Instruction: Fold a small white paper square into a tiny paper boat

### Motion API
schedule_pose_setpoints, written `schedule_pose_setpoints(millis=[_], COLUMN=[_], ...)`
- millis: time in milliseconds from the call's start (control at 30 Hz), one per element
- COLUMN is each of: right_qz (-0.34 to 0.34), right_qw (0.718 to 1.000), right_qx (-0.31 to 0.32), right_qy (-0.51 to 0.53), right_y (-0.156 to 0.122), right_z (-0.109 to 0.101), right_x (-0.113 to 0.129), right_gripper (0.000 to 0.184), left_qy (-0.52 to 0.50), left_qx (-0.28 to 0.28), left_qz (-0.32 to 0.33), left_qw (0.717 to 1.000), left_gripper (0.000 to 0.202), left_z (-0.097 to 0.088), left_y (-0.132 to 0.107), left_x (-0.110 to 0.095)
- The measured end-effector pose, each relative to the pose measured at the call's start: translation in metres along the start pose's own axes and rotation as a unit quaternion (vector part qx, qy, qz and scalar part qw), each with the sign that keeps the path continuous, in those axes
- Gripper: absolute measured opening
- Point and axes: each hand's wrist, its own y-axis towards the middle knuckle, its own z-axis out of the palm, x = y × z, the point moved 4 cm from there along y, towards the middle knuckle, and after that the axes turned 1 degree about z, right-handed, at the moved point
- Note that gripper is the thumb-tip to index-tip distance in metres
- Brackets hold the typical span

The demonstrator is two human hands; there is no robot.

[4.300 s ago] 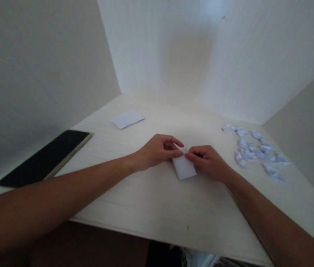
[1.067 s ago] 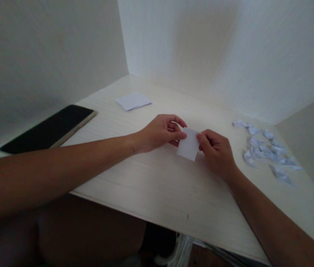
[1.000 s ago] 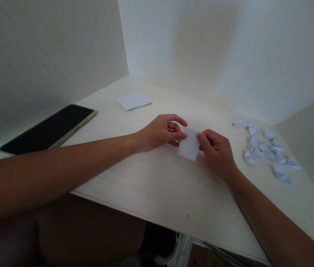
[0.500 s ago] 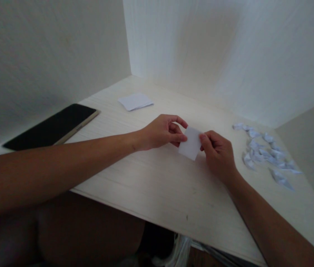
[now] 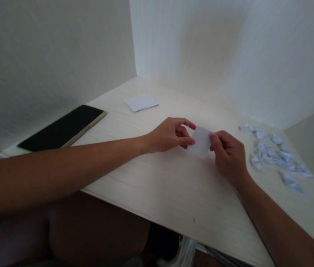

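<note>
Between my two hands a small white square of paper (image 5: 200,142) is held tilted above the table. My left hand (image 5: 172,134) pinches its left edge with thumb and fingers, the index finger arched over the upper corner. At the paper's right edge, my right hand (image 5: 228,152) grips it between the thumb and curled fingers. The fingers behind the sheet are partly hidden. Off to the right of my right hand lies a loose group of folded white paper pieces (image 5: 268,154).
A short stack of white paper sheets (image 5: 141,102) lies toward the back of the white table (image 5: 157,189). At the left, a dark flat device, like a phone or tablet (image 5: 62,128), rests by the wall. Walls close in the table's far sides.
The whole view has shifted slightly, so everything appears a little further right. Both hands keep their hold on the paper, with hardly any change in pose.
</note>
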Motion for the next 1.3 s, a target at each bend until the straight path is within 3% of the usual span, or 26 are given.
schedule_pose_setpoints(millis=[233,467,1033,1300], right_qz=[0.004,0.007,0.003,0.018], right_qw=[1.0,1.0,1.0,1.0], right_qx=[0.001,0.006,-0.011,-0.018], right_qy=[-0.005,-0.002,-0.002,0.007], right_y=[0.0003,0.0017,0.0053,0.0054], right_z=[-0.0009,-0.0017,-0.0042,-0.0057], right_x=[0.0001,-0.0022,-0.0051,-0.007], right_gripper=[0.034,0.035,0.038,0.039], left_qy=[0.036,0.075,0.145,0.15], left_qx=[0.027,0.027,0.026,0.059], left_qz=[0.014,0.037,0.054,0.046], left_qw=[0.999,0.996,0.988,0.986], left_gripper=[0.045,0.036,0.055,0.059], left_z=[0.001,0.0042,0.0037,0.0052], left_y=[0.0005,-0.002,-0.004,-0.0065], left_x=[0.0043,0.002,0.0007,-0.0001])
